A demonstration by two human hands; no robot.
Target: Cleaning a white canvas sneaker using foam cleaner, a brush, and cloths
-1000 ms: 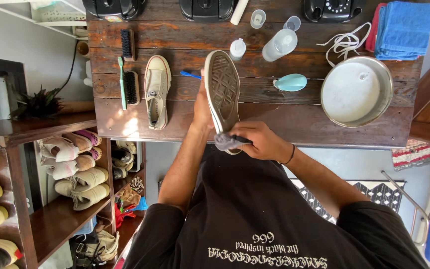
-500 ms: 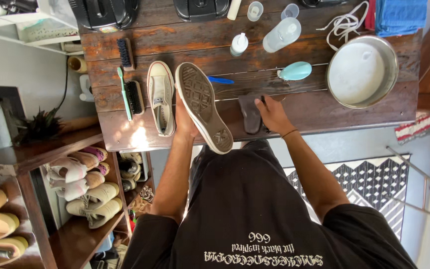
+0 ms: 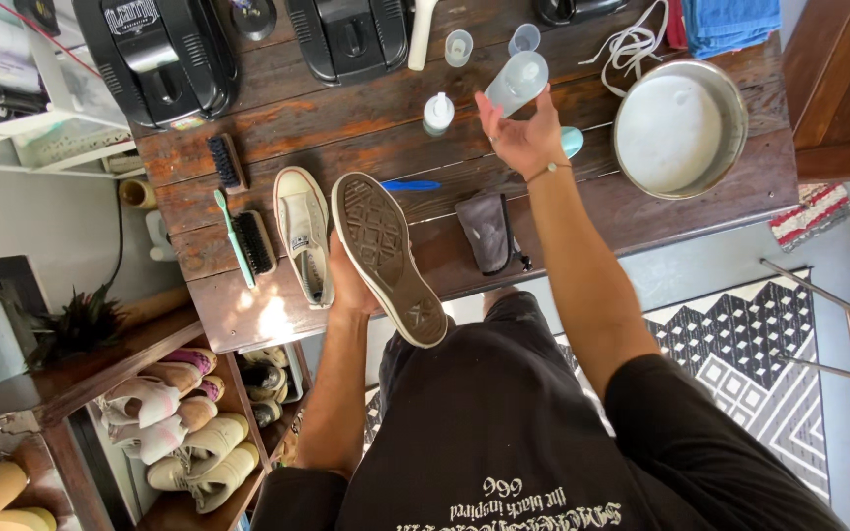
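Observation:
My left hand (image 3: pixel 349 291) grips a sneaker (image 3: pixel 389 258) from beneath, holding it with its brown patterned sole turned up over the table's front edge. Its cream-coloured mate (image 3: pixel 304 233) lies on the wooden table (image 3: pixel 641 211) just to the left. My right hand (image 3: pixel 518 138) is raised with fingers spread and palm showing, just below a clear plastic bottle (image 3: pixel 517 81) and not closed on it. A dark grey cloth (image 3: pixel 489 231) lies on the table between the two arms. A blue toothbrush (image 3: pixel 410 184) rests behind the held shoe.
A metal bowl (image 3: pixel 730 93) of white soapy water stands at the right, with white laces (image 3: pixel 632 39) and a blue towel (image 3: pixel 730 22) behind. Brushes (image 3: pixel 253 241) lie at the left, near a small white bottle (image 3: pixel 438 111) and black machines (image 3: pixel 164 54). A shoe shelf (image 3: pixel 179 413) stands lower left.
My right hand has left the grey cloth on the table and moved back toward the clear bottle. My left hand still holds the sneaker sole up.

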